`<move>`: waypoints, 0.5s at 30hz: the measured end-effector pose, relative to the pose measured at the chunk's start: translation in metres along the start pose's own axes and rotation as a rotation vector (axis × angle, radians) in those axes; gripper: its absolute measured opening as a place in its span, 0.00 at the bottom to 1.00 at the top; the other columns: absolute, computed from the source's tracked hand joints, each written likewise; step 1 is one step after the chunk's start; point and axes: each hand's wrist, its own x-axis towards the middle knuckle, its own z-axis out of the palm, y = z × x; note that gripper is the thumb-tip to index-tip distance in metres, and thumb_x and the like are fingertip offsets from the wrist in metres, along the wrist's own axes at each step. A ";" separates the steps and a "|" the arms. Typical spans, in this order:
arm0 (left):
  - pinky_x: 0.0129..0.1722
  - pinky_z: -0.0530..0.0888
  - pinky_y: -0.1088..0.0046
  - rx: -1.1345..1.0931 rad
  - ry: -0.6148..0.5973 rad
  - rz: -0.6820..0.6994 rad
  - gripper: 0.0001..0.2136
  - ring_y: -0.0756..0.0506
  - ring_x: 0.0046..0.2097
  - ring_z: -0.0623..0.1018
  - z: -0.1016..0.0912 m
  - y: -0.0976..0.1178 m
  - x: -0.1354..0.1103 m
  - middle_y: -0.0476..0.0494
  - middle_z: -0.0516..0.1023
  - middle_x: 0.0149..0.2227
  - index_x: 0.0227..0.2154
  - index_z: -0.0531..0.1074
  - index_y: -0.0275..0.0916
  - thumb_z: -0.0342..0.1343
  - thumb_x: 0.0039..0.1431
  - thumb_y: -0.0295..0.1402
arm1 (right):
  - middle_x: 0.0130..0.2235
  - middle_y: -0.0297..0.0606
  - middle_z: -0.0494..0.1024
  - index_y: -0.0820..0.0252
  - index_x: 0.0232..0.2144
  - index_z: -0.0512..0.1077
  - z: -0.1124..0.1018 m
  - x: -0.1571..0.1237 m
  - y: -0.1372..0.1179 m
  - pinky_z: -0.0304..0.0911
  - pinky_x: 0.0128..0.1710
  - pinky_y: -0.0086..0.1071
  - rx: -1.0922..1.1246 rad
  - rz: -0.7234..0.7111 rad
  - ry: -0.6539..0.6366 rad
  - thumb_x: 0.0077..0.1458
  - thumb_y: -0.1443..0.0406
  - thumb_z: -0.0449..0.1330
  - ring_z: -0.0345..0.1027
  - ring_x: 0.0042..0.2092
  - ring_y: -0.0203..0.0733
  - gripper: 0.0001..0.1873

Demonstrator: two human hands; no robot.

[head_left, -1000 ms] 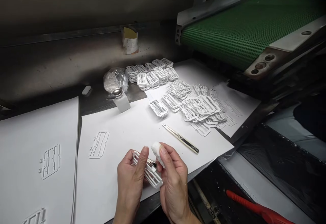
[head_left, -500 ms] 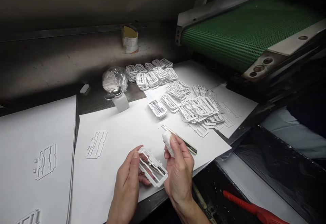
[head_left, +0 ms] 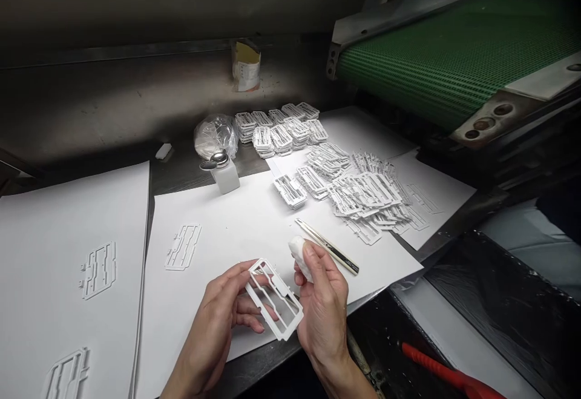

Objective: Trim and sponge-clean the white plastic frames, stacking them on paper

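Observation:
My left hand (head_left: 222,311) grips a white plastic frame (head_left: 285,327) by its upper left end, holding it tilted above the paper. Slots run along the frame's length. In my right hand (head_left: 324,308) a wad of white cloth or cotton (head_left: 299,252) is pinched between thumb and fingers; its exact material I cannot tell. The right hand is close to the frame's right side. Behind the right hand, a slim pale and black knife-like tool (head_left: 333,250) lies on the white paper (head_left: 218,223). One similar frame (head_left: 183,247) rests flat to the left.
Stacks of white frames (head_left: 281,135) stand at the back, with a loose heap (head_left: 367,193) nearer. A pump bottle (head_left: 226,176) with a metal lid stands by a plastic bag (head_left: 215,137). A green conveyor belt (head_left: 454,54) is at upper right; a red handle (head_left: 445,372) is at lower right.
The view has shifted slightly, so the table appears farther right. My left hand has turned the white frame, and its fingers spread more beneath it. My right hand still holds the white wad.

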 end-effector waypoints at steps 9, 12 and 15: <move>0.22 0.72 0.72 0.019 -0.053 0.053 0.14 0.48 0.24 0.78 -0.001 -0.003 0.001 0.40 0.79 0.38 0.40 0.71 0.38 0.56 0.57 0.41 | 0.31 0.32 0.73 0.58 0.33 0.76 0.002 -0.003 0.000 0.58 0.29 0.24 0.001 0.038 -0.013 0.49 0.57 0.67 0.61 0.31 0.33 0.12; 0.19 0.68 0.76 0.030 0.117 0.154 0.12 0.52 0.20 0.73 -0.026 0.006 -0.002 0.46 0.79 0.30 0.35 0.71 0.38 0.59 0.53 0.41 | 0.32 0.32 0.74 0.58 0.32 0.76 -0.001 -0.004 -0.002 0.58 0.28 0.23 0.028 0.060 -0.002 0.44 0.59 0.71 0.62 0.31 0.33 0.13; 0.20 0.69 0.79 0.034 0.400 0.273 0.13 0.53 0.21 0.72 -0.083 0.023 -0.015 0.51 0.77 0.24 0.37 0.72 0.38 0.62 0.51 0.39 | 0.34 0.34 0.75 0.60 0.31 0.77 -0.006 0.001 -0.003 0.60 0.27 0.24 0.013 0.075 0.046 0.39 0.60 0.73 0.64 0.31 0.34 0.16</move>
